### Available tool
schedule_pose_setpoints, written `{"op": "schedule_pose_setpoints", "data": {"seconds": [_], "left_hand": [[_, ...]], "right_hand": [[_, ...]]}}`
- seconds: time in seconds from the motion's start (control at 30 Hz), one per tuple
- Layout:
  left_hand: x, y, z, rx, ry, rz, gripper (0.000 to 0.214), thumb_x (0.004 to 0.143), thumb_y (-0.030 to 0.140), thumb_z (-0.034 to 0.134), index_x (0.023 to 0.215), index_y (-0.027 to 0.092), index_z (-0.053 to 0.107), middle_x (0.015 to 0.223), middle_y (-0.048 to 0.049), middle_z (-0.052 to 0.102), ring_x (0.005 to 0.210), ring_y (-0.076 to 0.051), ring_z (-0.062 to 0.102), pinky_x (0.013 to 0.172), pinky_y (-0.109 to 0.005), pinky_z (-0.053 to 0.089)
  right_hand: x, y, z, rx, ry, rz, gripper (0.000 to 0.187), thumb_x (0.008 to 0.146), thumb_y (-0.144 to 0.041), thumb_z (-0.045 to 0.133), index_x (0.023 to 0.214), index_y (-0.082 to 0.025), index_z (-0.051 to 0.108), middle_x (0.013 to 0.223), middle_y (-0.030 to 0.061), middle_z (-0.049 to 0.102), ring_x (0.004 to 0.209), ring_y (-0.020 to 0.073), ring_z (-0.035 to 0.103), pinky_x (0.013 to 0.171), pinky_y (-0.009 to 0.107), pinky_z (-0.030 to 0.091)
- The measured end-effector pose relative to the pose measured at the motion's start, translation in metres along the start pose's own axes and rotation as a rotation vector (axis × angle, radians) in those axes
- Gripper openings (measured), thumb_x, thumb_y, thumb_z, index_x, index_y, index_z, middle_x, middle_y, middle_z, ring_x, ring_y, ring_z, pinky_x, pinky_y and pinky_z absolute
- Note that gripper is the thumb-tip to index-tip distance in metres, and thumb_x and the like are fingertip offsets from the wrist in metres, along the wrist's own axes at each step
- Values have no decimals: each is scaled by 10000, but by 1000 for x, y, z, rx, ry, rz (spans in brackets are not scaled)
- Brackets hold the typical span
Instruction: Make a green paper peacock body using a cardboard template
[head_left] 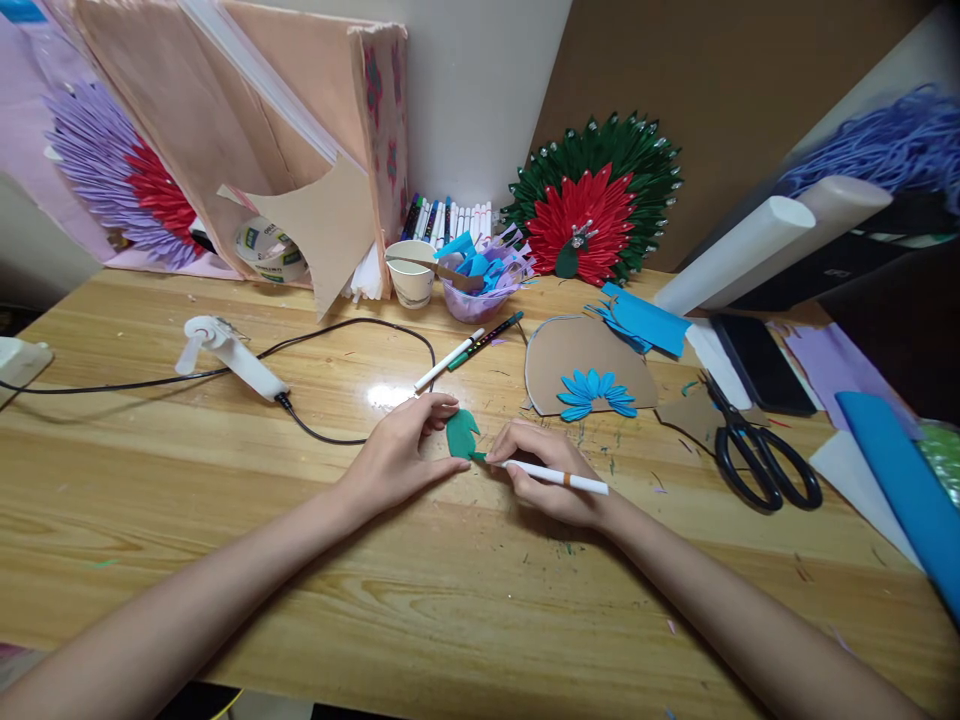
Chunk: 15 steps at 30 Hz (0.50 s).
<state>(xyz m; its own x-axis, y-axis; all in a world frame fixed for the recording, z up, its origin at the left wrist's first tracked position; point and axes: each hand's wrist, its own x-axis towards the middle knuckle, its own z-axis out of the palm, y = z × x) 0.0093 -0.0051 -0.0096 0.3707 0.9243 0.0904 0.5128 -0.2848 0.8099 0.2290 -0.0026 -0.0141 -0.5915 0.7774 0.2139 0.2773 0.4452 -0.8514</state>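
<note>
A small green cutout (462, 434) with a notched edge lies on the wooden table, between the thumb and curled fingers of my left hand (401, 440), which grips it at its edges. From the other side, my right hand (551, 465) is closed round a white marker with an orange band (587, 483). The marker's writing end is at the lower right of the cutout; whether it touches is too small to tell. Just beyond lie a capped white marker (450, 360) and a dark, dotted marker (486, 340).
A cardboard piece with blue petals (589, 365) lies right of centre, black scissors (765, 465) farther right. A corded white glue gun (238, 362) is at left. Behind stand a paper cup (412, 280), a bowl of scraps (476, 305) and a green-and-red petal fan (600, 200).
</note>
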Motion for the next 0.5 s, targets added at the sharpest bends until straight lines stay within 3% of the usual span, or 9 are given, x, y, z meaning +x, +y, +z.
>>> {"op": "schedule_pose_setpoints", "data": {"seconds": [0.17, 0.3, 0.43, 0.5], "left_hand": [[1, 0, 0, -7, -12, 20, 611, 669, 286, 754, 1193, 217, 448, 1096, -74, 616, 972, -195, 599, 823, -351, 508], [1, 0, -1, -6, -14, 28, 616, 668, 258, 743, 1203, 224, 439, 1098, -73, 620, 979, -203, 601, 818, -352, 511], [1, 0, -1, -17, -11, 18, 631, 653, 233, 741, 1206, 218, 437, 1104, -68, 628, 974, -196, 607, 825, -339, 510], [1, 0, 0, -28, -15, 27, 630, 651, 220, 733, 1207, 216, 437, 1112, -65, 626, 978, -191, 607, 832, -334, 508]], "right_hand": [[2, 0, -1, -56, 41, 91, 167, 823, -138, 483, 953, -197, 571, 913, 62, 631, 839, 190, 583, 733, 336, 449], [2, 1, -2, 17, -46, 59, 136, 814, -142, 507, 900, -199, 594, 897, 56, 638, 838, 189, 588, 740, 331, 452], [2, 1, -3, -4, 14, 108, 180, 835, -150, 509, 984, -197, 599, 928, 56, 636, 845, 181, 589, 749, 320, 445], [2, 1, -4, 16, -44, 101, 162, 825, -153, 526, 953, -192, 617, 925, 56, 640, 849, 182, 593, 750, 316, 448]]}}
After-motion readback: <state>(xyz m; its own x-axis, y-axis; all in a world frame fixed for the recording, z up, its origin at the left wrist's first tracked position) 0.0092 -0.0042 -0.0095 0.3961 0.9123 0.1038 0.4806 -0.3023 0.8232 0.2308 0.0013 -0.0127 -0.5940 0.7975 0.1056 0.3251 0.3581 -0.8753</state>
